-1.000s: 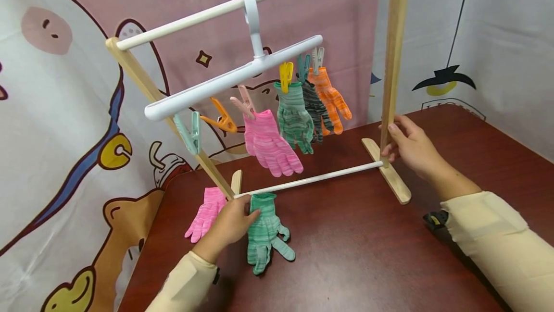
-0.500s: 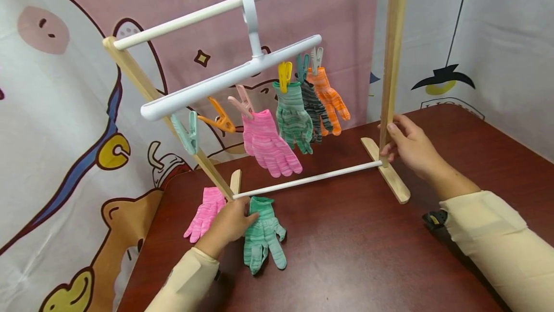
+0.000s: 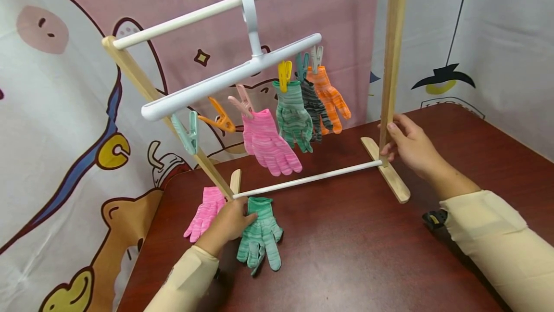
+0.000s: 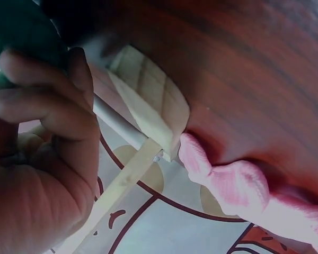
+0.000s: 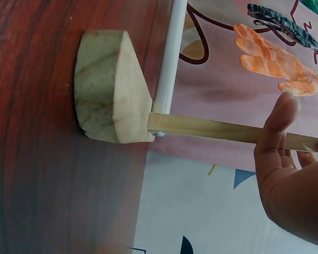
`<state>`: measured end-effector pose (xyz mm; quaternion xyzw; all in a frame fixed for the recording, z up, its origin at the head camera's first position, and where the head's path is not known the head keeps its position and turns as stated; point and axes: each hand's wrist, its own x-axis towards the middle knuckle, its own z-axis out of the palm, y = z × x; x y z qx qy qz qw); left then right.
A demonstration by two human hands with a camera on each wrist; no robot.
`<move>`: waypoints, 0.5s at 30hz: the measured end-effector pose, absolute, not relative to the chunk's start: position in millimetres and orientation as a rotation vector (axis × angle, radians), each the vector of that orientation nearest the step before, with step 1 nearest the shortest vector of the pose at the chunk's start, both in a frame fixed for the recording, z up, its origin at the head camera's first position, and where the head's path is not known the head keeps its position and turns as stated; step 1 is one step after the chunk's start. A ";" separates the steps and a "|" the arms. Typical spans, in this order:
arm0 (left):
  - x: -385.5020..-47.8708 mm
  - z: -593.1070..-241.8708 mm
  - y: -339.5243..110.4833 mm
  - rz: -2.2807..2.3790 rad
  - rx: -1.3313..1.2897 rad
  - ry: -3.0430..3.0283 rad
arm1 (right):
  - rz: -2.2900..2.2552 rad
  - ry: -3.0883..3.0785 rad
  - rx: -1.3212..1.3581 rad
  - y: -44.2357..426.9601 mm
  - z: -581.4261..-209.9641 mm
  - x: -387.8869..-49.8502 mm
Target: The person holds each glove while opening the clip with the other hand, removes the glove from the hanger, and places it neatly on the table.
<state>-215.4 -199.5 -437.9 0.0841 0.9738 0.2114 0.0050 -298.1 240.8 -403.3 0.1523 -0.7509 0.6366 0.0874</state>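
Note:
My left hand [image 3: 231, 219] is at the foot of the rack's left post [image 3: 212, 172], its thumb against the edge of a green glove [image 3: 261, 235] that spreads to its right. In the left wrist view the hand's [image 4: 47, 137] fingers are curled, with green fabric [image 4: 21, 32] beside them. A pink glove [image 3: 207, 211] lies left of that hand. My right hand [image 3: 411, 146] grips the right post [image 3: 391, 71] low down; the right wrist view shows thumb and fingers around the post [image 5: 212, 128]. From the white hanger [image 3: 207, 83] hang clipped pink [image 3: 268, 141], green [image 3: 294, 115], dark [image 3: 315, 105] and orange gloves [image 3: 327, 93].
A light green clip [image 3: 188, 131] and an orange clip [image 3: 220, 117] hang without gloves at the hanger's left. The white lower bar [image 3: 307, 178] joins the posts just above the brown table [image 3: 346, 254]. A patterned cloth [image 3: 130, 158] stands behind.
The loose green glove beside my left hand has shifted left, and its fingers have swung leftward. The rack has moved very slightly left in the view. Both hands keep nearly the same place.

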 end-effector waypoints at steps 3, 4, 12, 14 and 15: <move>-214.5 -436.6 -198.8 0.660 0.227 3.047 | 1.902 -2.231 0.458 240.5 -402.7 -298.6; -213.7 -435.5 -198.4 0.651 0.204 3.053 | 1.904 -2.230 0.460 240.4 -402.6 -298.8; -202.8 -424.6 -190.2 0.551 0.164 3.203 | 1.916 -2.223 0.472 241.2 -402.8 -301.2; -199.0 -424.0 -186.1 0.559 0.251 3.196 | 1.902 -2.230 0.468 241.6 -403.1 -301.7; -197.1 -424.7 -184.1 0.549 0.307 3.184 | 1.900 -2.232 0.466 241.8 -403.2 -301.9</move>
